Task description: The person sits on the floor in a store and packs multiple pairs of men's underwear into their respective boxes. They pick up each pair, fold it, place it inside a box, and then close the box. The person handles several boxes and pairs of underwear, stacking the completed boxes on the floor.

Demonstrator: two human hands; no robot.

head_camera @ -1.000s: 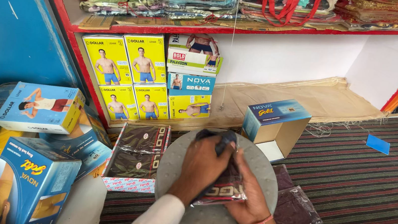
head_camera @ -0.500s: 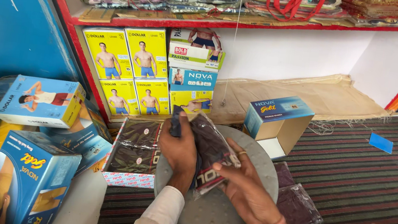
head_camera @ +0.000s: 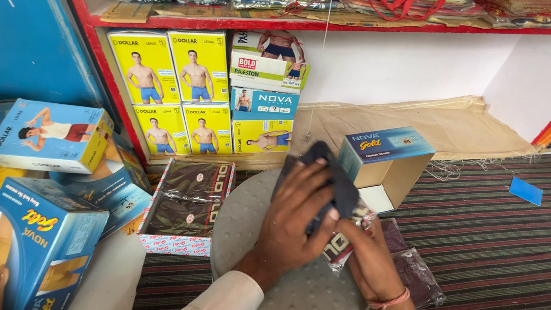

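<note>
I see my left hand point(head_camera: 295, 224) curled over the top of a dark folded garment point(head_camera: 335, 183), fingers wrapped down its near face and gripping it. My right hand point(head_camera: 371, 261) comes up from below and clamps the lower end of the same bundle, where a clear plastic packet point(head_camera: 341, 248) with a printed band shows between the two hands. Both hands are closed on it and pressed close together, the garment tilted up off the surface.

I take the round grey metal drum lid point(head_camera: 300, 298) as my landmark. The garment and both hands sit right above the lid, over its far right part. Just to the right of the lid, touching its edge, lies another dark packet in clear plastic point(head_camera: 415, 270) on the striped rug point(head_camera: 520, 276). Beyond the lid, on its far right side, stands an open blue-topped cardboard box point(head_camera: 383, 165), its mouth facing me. Left of the lid, just beside it, lies an open tray box of dark patterned garments point(head_camera: 187, 204). Further left of the lid is a heap of blue boxes point(head_camera: 33, 244) and a pale blue box point(head_camera: 50, 136) lying on top. Behind the lid, against the red shelf frame point(head_camera: 94, 34), yellow boxes point(head_camera: 171, 93) stand stacked in rows. A small blue card point(head_camera: 525, 191) lies well apart to the lid's far right on the rug.
</note>
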